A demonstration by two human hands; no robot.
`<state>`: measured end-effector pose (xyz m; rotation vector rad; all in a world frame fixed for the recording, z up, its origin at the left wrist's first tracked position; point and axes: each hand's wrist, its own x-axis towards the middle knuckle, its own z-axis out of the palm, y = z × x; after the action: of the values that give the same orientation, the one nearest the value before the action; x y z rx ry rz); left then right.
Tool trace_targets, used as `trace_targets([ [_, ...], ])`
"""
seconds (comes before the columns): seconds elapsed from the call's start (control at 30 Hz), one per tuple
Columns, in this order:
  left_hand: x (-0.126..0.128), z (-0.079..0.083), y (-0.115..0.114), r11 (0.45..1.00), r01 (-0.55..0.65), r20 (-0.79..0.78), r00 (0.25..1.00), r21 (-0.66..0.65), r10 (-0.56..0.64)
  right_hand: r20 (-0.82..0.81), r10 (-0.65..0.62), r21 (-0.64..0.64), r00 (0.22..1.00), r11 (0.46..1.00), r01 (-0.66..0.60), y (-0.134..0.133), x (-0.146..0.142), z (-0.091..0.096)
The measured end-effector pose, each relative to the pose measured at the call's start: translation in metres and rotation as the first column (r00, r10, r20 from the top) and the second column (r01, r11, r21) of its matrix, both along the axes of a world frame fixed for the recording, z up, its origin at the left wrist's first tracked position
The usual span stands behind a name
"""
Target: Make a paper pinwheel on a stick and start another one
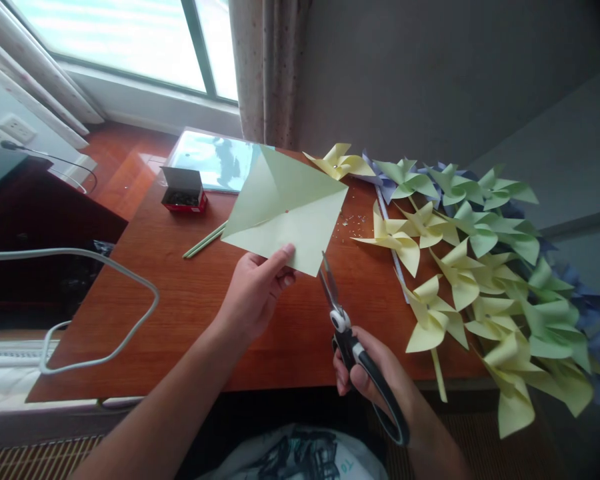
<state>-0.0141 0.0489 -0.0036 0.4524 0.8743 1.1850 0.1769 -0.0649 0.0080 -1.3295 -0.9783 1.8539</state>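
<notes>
My left hand (257, 287) pinches the near edge of a pale green paper square (285, 213), thumb on top. The sheet is held above the table, with diagonal creases and a small reddish dot near its middle. In my right hand (367, 367) is a pair of scissors (341, 320) with black and white handles. Their blades point up and away, slightly apart, close to the sheet's near right corner. Whether the blades touch the paper I cannot tell.
Several yellow, green and purple paper pinwheels (433, 313) cover the table's right side. A small open red box (184, 199) with dark contents, thin green sticks (205, 240) and a clear plastic packet (207, 160) lie on the wooden table (180, 333). A white cable (150, 313) loops at left.
</notes>
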Motion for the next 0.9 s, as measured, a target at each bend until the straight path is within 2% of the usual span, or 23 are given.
trace_targets([
  [0.5,0.003,0.0017,-0.0036,0.997,0.016,-0.221,0.975,0.078,0.002,0.036,0.028,-0.009,0.999,1.0,-0.028,0.0029,0.0021,0.0002],
  [0.9,0.0042,0.0014,-0.0043,0.995,0.037,-0.27,0.963,0.091,-0.012,0.046,0.034,-0.008,0.998,0.999,-0.034,0.0062,0.0014,0.0013],
])
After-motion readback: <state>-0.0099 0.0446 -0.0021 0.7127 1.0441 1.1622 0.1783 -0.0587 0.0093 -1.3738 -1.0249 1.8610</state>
